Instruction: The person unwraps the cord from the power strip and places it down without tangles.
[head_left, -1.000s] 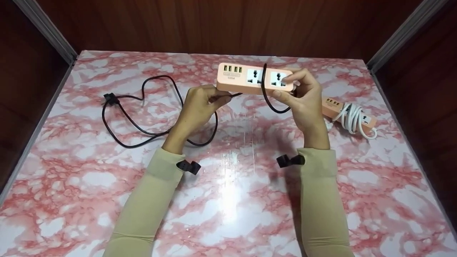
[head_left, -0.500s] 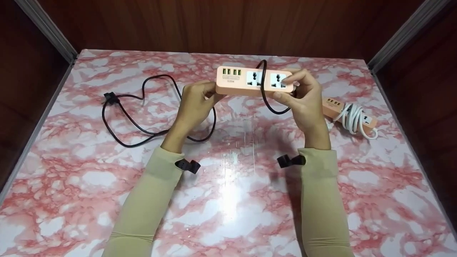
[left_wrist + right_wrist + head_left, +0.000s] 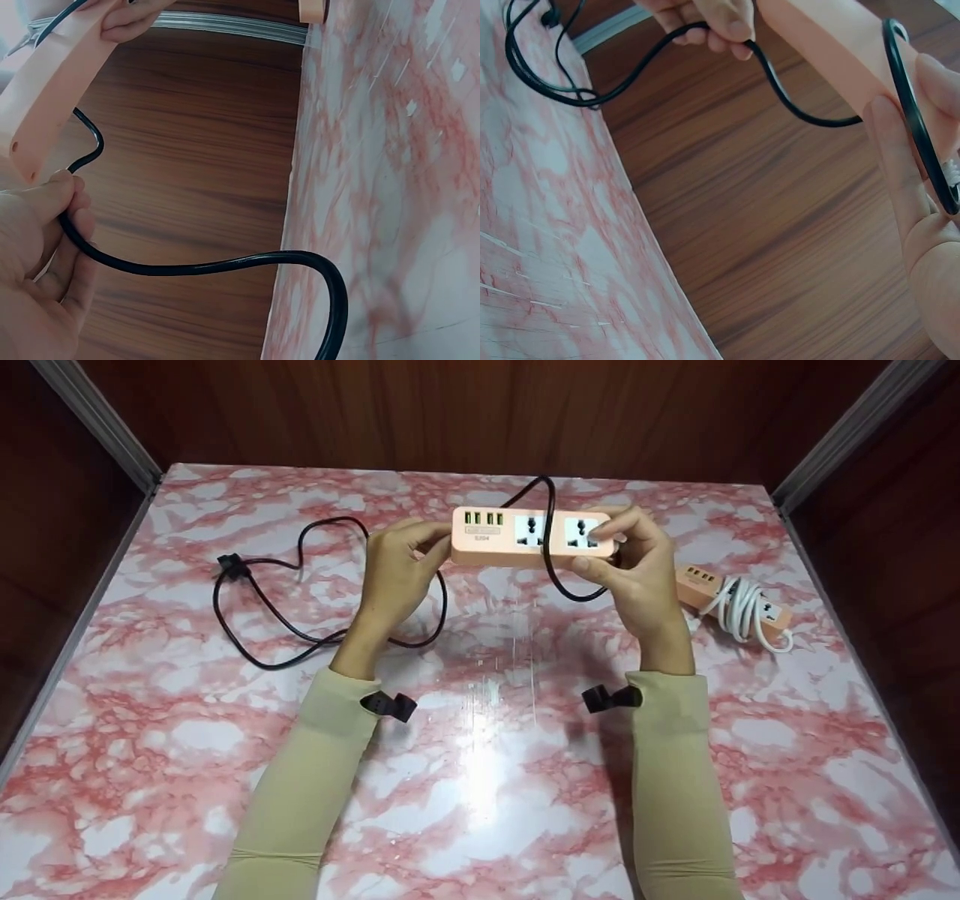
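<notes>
A peach power strip (image 3: 480,537) with two white sockets and several USB ports is held up above the table, its face toward the head camera. My right hand (image 3: 645,566) grips its right end, thumb along the lower edge and a finger over the face. The strip's black cord (image 3: 550,525) loops once across the front between the sockets and runs behind the body. Beside the left end, my left hand (image 3: 401,574) pinches that cord between thumb and fingers, as the left wrist view shows with the cord (image 3: 172,269) trailing from it. The plug (image 3: 234,567) lies at the left.
A second peach power strip (image 3: 697,585), wrapped with a white cord (image 3: 742,607), lies on the right. Slack black cord curves over the left of the marbled red and white table (image 3: 480,780). Dark wood panels (image 3: 480,412) enclose the back and sides.
My left hand has slid left and slightly down, drawing the cord behind the strip. The cord loop on top has risen and shifted left. The strip has dipped slightly; my right hand stays nearly still.
</notes>
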